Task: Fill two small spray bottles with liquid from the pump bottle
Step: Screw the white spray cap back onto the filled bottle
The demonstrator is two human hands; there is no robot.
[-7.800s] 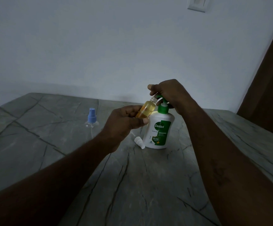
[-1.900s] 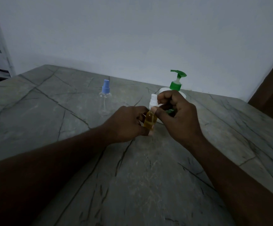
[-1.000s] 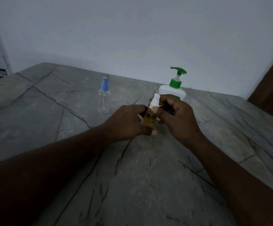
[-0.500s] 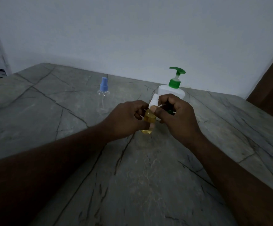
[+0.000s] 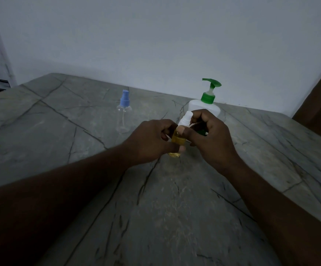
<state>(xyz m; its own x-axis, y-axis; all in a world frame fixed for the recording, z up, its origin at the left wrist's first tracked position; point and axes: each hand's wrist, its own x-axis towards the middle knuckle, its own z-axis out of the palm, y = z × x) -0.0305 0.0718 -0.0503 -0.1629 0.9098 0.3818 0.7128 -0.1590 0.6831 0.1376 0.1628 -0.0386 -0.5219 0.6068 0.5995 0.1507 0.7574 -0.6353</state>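
Head view, centre frame, left hand (image 5: 152, 141) gripping amber-filled spray bottle (image 5: 177, 140), right hand (image 5: 211, 139) pinching white spray cap (image 5: 184, 120), seemingly seated on its neck, blue-capped spray bottle (image 5: 124, 114) upper left, pump bottle (image 5: 199, 106) behind both hands, grey veined surface (image 5: 175, 208).

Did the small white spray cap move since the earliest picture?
Yes. The white spray cap left the grey stone table beside the white green-topped pump bottle and now sits atop the small amber-filled bottle, gripped by the right hand.
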